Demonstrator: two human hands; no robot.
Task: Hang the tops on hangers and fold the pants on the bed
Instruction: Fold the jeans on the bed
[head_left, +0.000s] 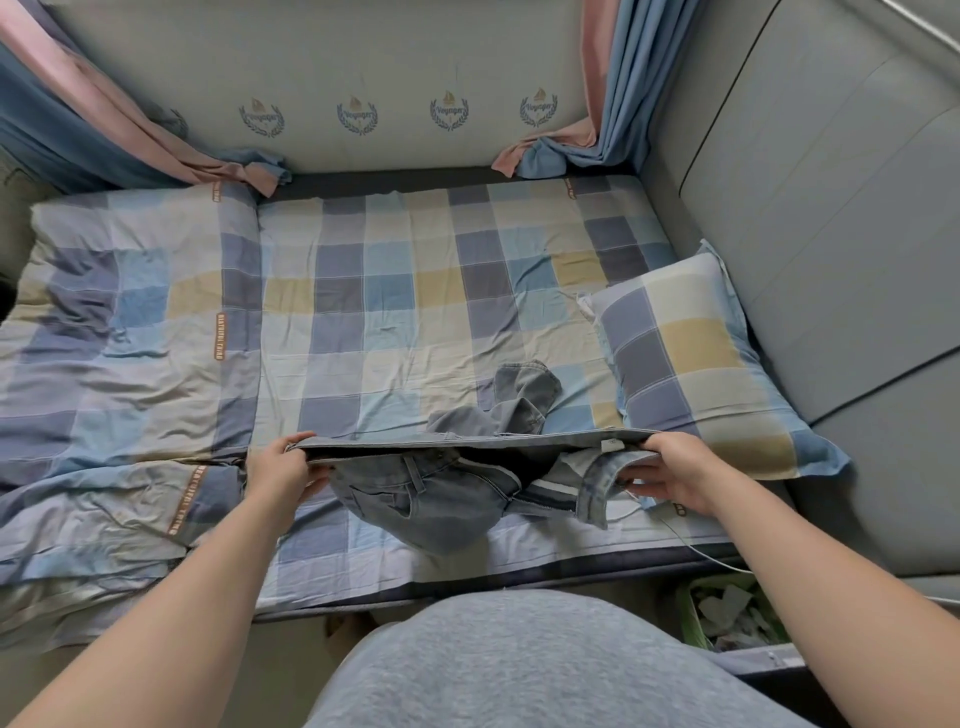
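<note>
A pair of grey-blue jeans (436, 499) hangs by its waistband above the near edge of the bed (384, 322). The fly is unzipped and the front sags toward me. My left hand (283, 467) pinches the left end of the waistband. My right hand (670, 470) grips the right end, so the band is stretched taut between them. The legs (519, 400) lie bunched on the checked sheet just beyond the waistband. No tops or hangers are in view.
A checked pillow (696, 364) lies at the right, close to my right hand. A folded checked quilt (124, 332) covers the bed's left side. Curtains (618, 88) hang at both far corners. A bin (727, 613) and a thin white cable (691, 545) sit by the lower right.
</note>
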